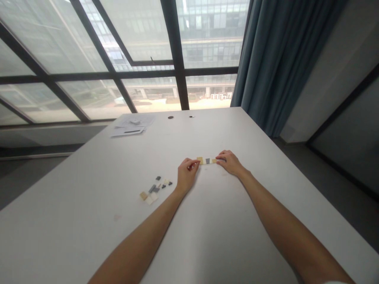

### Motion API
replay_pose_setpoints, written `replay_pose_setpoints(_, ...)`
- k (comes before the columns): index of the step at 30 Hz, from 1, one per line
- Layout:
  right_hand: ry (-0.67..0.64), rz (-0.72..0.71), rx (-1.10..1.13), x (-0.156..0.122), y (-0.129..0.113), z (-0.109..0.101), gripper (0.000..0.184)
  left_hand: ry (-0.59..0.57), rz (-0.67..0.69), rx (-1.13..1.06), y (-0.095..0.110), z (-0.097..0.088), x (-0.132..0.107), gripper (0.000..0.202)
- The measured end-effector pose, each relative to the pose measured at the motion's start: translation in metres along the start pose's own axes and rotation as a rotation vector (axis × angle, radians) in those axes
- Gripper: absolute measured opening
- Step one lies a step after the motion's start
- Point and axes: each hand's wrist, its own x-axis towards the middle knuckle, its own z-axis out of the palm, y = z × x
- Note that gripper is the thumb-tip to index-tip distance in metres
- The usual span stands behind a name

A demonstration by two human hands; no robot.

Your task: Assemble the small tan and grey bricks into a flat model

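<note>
A narrow strip of joined toy building plates (pixel 207 161) lies across the white table between my hands, tan at both ends with white and dark grey between. At its left end my left hand (pixel 187 170) pinches the tan part between thumb and fingertips. My right hand (pixel 229 161) is closed on the right end, with its fingertips covering that end. Left of my left hand lies a loose scatter of small pieces: a tan plate (pixel 143 195), a white plate (pixel 152 198), a grey piece (pixel 152 188) and several small dark ones.
The white table (pixel 189 138) reaches to large windows at the back. White papers (pixel 130 126) with a dark strip on them lie at its far left. Two dark round spots, one a cable hole (pixel 171 117), sit near the far edge. A blue curtain (pixel 275 67) hangs at the right.
</note>
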Motion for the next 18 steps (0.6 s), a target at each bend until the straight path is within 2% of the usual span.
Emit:
replay_pose_setpoints(4,0.009,-0.002,0.039,0.0,0.002,0.002,0.017,0.0,0.009,0.013,-0.002,0.0,0.0,0.021)
replay_pose_setpoints(8,0.131,0.0,0.143,0.002,0.004,0.003,0.023,-0.027,0.073,0.057,0.003,-0.001,-0.003,0.022)
replay_pose_setpoints(13,0.319,0.029,0.07,0.002,0.006,0.001,0.035,-0.22,0.232,0.232,0.021,0.0,-0.016,0.027)
replay_pose_setpoints(18,0.362,0.12,-0.104,-0.001,0.007,0.002,0.041,-0.434,0.326,0.301,0.031,0.003,-0.026,0.029)
